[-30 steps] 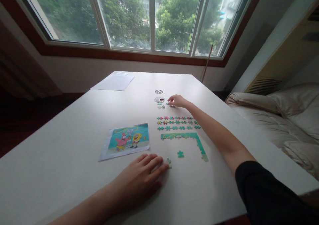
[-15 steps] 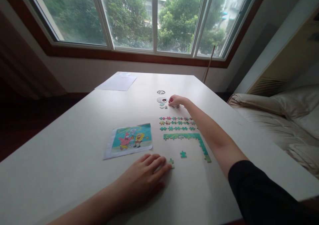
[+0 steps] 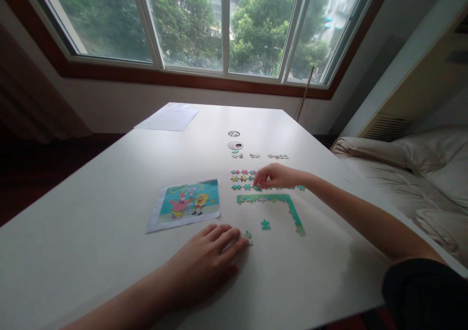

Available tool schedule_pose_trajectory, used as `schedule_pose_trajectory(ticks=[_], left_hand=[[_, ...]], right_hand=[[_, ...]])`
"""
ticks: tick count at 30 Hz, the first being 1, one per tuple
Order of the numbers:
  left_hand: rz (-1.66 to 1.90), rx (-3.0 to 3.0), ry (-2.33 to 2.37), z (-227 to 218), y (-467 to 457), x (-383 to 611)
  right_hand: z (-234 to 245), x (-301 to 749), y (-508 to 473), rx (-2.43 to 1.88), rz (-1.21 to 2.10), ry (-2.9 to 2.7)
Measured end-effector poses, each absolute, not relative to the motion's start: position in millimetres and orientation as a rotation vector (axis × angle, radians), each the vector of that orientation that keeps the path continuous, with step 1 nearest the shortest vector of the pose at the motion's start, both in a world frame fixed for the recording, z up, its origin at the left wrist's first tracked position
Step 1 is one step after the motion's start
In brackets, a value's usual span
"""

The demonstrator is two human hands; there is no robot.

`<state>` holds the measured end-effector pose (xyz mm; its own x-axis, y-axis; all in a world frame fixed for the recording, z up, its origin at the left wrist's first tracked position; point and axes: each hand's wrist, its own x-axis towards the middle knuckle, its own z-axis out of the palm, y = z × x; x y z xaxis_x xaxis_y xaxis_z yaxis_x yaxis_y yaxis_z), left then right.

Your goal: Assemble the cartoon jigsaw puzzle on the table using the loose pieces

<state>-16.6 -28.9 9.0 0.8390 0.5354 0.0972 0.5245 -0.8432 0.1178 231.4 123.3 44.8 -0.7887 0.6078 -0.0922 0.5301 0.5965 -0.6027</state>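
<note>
My left hand (image 3: 215, 254) lies on the table with its fingers stretched out, the fingertips touching the edge of a pale green puzzle piece (image 3: 249, 238). Over the rows of loose puzzle pieces is my right hand (image 3: 276, 175), its thumb and fingers pinched together. A green puzzle piece (image 3: 257, 188) shows at those fingertips, though the hand covers part of the rows. Nearer to me, joined pieces form a green puzzle border (image 3: 278, 199), a top strip with a right side. One single teal piece (image 3: 265, 224) lies inside that corner.
A reference picture (image 3: 188, 201) of cartoon figures lies left of the pieces. Farther off are small groups of grey pieces (image 3: 278, 156) and two round items (image 3: 235, 145). White sheets (image 3: 168, 118) lie at the far left corner of the white table (image 3: 91, 213).
My right hand has come back from the far grey pieces to the nearer coloured rows. My left hand has stayed beside the same piece. The view has shifted slightly.
</note>
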Motion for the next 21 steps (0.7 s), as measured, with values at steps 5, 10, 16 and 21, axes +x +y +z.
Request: schedule_pose_trajectory(ticks=[5,10,16,21], left_hand=[[0.206,2.947,0.849,8,-28,-15],[0.202,2.959,0.846,8,-27,-17],[0.206,2.979,0.849,7,-28,-17],[0.210,2.976,0.844,7,-29,-16]], right_hand=[[46,250,58,-1.024,1.183,-2.732],[42,248,45,-1.109,1.040,-2.691],[49,248,55,-1.147,0.936,-2.759],[60,247,88,-1.155,0.733,-2.755]])
